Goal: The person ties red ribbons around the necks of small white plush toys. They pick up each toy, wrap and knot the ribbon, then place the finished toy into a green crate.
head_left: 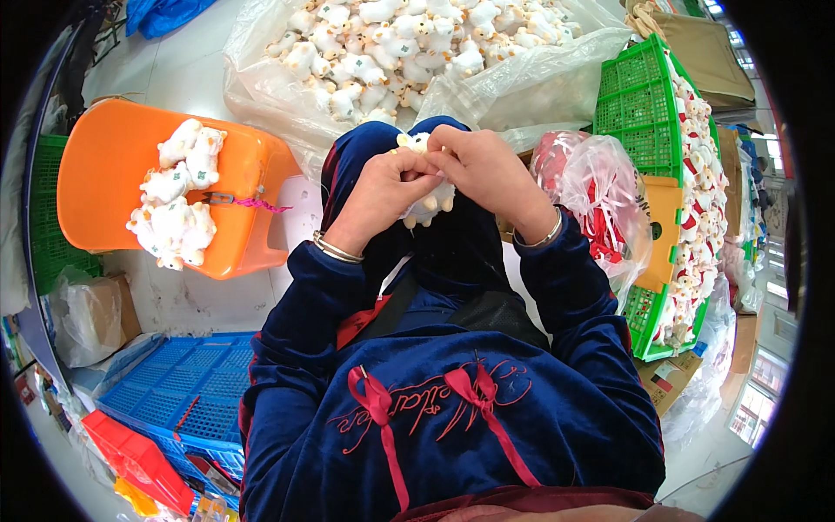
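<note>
A small white plush toy (426, 205) with light brown feet is held over my lap, its head showing just above my fingers. My left hand (387, 187) is closed at its near left side, the fingers pinched against it. From the right, my right hand (487, 170) also pinches at the toy's neck, fingertips meeting those of the left. Whatever lies between the right fingertips is too small and covered to make out. Both wrists wear metal bangles. My knees, in dark blue velvet trousers, are under the toy.
Left stands an orange plastic stool (96, 187) bearing several plush toys (178, 196) and small snips (219, 198) with a pink cord. Ahead, a large clear bag (252, 83) holds many more toys. A plastic bag of red ribbons (600, 200) and a green crate (639, 113) of red-trimmed toys are right; a blue crate (187, 383) is lower left.
</note>
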The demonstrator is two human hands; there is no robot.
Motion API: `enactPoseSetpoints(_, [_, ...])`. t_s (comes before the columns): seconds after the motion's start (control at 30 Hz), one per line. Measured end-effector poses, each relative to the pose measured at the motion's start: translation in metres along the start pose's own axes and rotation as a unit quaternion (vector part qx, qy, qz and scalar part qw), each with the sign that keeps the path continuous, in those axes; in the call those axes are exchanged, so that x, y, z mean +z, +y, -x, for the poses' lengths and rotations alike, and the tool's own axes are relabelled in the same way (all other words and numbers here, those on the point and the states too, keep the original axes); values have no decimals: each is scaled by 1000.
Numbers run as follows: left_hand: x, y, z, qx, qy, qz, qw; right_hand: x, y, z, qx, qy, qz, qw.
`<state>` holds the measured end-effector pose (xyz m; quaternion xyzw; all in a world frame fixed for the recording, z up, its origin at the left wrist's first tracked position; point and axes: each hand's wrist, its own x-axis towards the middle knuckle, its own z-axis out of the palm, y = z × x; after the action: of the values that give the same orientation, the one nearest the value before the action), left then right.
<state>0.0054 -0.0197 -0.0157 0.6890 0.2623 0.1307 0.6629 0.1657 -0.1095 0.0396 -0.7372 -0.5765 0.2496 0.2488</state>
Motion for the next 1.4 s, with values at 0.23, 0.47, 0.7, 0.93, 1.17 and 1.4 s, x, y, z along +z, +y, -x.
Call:
enactPoseSetpoints(0.23, [-1, -2, -6, -86, -2, 37, 996, 12, 4, -1, -87, 7, 71, 994])
enactPoseSetpoints(0.47, [-17, -2, -11, -63, -48, 57, 995, 10, 44, 3, -114, -51, -188, 974])
enactPoseSetpoints(0.7, [-21, -3, -13, -76, -73, 67, 992, 0, 41, -1, -155, -79, -150, 973])
enactPoseSetpoints(0.93, [-24, -1, -14, -86, -91, 71, 990, 1, 35, 1, -70, -87, -119, 987])
enactPoseSetpoints(1.17, [-25, 6, -13, -102, -82, 82, 988, 7, 19, 2, -88, -41, -93, 991])
enactPoseSetpoints(1.4, [-22, -2, -10, -83, -69, 99, 989, 5, 19, 4, -72, -48, -106, 991])
